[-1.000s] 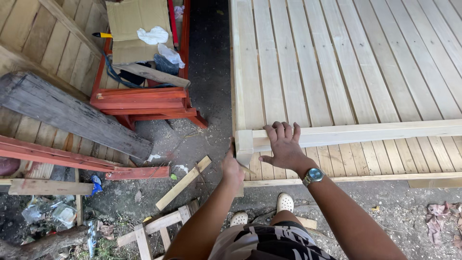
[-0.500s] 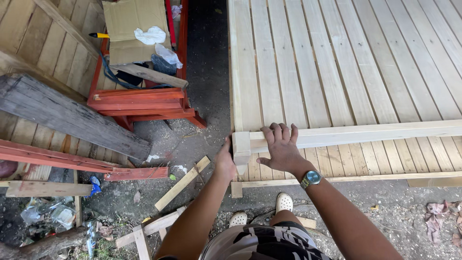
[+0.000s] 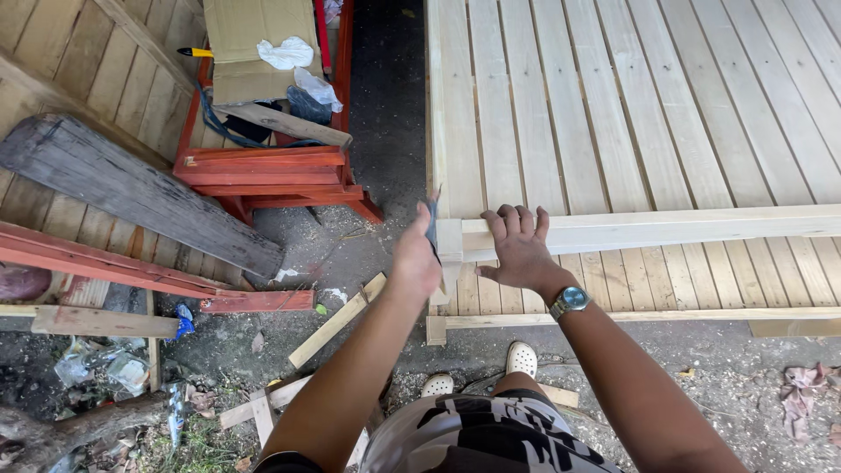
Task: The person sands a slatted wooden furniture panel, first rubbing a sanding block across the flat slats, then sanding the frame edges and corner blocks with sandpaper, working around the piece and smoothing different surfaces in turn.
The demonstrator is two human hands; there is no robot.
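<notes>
Right hand (image 3: 519,252) fingers spread flat on pale, square-cut timber rail (image 3: 666,229); left hand (image 3: 415,258) grips a thin tool (image 3: 432,223).

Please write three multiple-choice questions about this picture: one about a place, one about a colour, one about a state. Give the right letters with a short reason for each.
1. Where does the right hand rest?
A. on the pale wooden beam that lies across the slatted platform
B. on the grey plank
C. on the cardboard box

2. What colour is the wooden frame beside the platform?
A. blue
B. red
C. white

3. How is the right hand?
A. shut in a fist
B. flat, fingers spread over the beam's top edge
C. raised in the air

Answers:
1. A: the palm lies on the beam near its left end.
2. B: its stacked boards are painted red.
3. B: the fingers lie open on the wood. The left hand is at the beam's end with a thin dark object; its grip is unclear.
</notes>
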